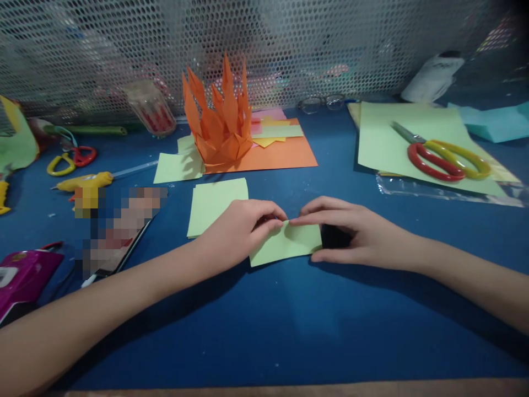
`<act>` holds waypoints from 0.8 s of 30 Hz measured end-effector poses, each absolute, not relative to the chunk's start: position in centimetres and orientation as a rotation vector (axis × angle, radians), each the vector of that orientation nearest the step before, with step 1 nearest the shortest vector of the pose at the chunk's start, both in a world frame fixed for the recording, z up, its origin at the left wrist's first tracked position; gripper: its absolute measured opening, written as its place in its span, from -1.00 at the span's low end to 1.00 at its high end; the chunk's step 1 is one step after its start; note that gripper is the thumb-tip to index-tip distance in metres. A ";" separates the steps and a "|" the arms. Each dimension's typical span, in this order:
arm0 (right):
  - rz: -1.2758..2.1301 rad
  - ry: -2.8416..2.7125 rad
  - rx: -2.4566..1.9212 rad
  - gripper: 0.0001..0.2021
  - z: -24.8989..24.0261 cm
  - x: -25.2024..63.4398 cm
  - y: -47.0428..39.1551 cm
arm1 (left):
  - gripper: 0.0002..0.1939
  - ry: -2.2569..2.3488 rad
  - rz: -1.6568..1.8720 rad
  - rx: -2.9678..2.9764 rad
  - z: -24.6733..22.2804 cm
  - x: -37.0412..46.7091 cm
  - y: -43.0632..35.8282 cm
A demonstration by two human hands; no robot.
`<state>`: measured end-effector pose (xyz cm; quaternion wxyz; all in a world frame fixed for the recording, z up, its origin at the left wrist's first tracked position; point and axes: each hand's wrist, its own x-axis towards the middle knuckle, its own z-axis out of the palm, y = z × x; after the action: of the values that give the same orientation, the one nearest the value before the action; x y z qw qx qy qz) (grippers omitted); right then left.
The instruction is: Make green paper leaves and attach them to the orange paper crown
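A small light green paper [285, 245] lies between my hands on the blue tabletop [248, 331]. My left hand [252, 223] pinches its upper edge between thumb and fingers. From the other side, my right hand [343, 226] rests fingertips on the same edge, its thumb near the lower right corner and its fingers apart from the thumb. Behind my left hand sits a stack of light green paper pieces [217, 201]. An orange folded-paper piece with tall points [221, 121] stands farther back on orange paper [285, 151].
Scissors [438, 160] lie on green sheets [384, 132] at the right. A yellow glue gun [85, 184], a phone [124, 237], other scissors [72, 160] and a purple packet [28, 275] are on the left. Glasses [322, 103] lie before a perforated metal panel [289, 49].
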<state>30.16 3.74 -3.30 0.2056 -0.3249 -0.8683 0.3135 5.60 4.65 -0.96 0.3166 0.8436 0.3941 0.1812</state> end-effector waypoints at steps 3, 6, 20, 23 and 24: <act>0.769 -2.456 -0.844 -0.57 -3.5 30.3 3.5 | -0.86 0.997 0.478 2.352 -1.3 5.5 4.8; 0.709 -2.481 -0.805 -0.63 -3.7 30.4 3.4 | -0.83 0.929 0.426 2.490 -1.4 5.3 4.7; 0.924 -2.451 -0.855 -0.70 -3.1 30.5 4.0 | -0.61 0.796 0.355 2.509 -1.4 5.4 3.4; 1.054 -2.312 -0.935 -0.75 -3.0 30.3 4.1 | -0.55 0.839 0.362 2.438 -1.3 5.4 3.4; 1.089 -2.272 -0.955 -0.75 -3.0 30.2 4.1 | -0.52 0.860 0.358 2.406 -1.2 5.4 3.5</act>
<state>30.24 4.10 -3.00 0.2216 -0.3458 -0.8222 0.3941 5.43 3.47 -1.25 0.2771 0.8960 0.3204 0.1334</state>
